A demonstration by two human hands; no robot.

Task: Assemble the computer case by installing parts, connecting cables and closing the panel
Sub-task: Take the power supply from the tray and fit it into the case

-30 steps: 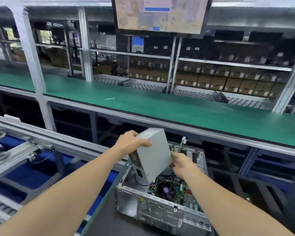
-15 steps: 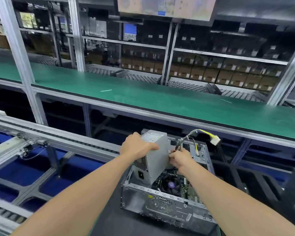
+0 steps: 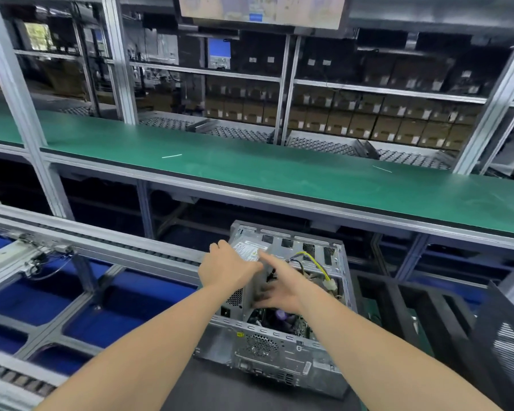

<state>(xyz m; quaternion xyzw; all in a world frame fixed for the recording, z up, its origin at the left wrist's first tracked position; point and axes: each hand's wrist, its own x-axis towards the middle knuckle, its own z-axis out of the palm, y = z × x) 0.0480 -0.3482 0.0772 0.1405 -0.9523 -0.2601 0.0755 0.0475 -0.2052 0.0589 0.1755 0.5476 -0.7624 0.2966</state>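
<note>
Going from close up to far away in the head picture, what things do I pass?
Open grey metal computer case → long green bench top → silver roller racks → rows of brown cardboard boxes on the back shelves.

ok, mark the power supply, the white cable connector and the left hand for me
power supply (image 3: 247, 249), head view, on its top label.
white cable connector (image 3: 330, 284), head view, on the plug body.
left hand (image 3: 226, 269), head view, on the back of the hand.
</note>
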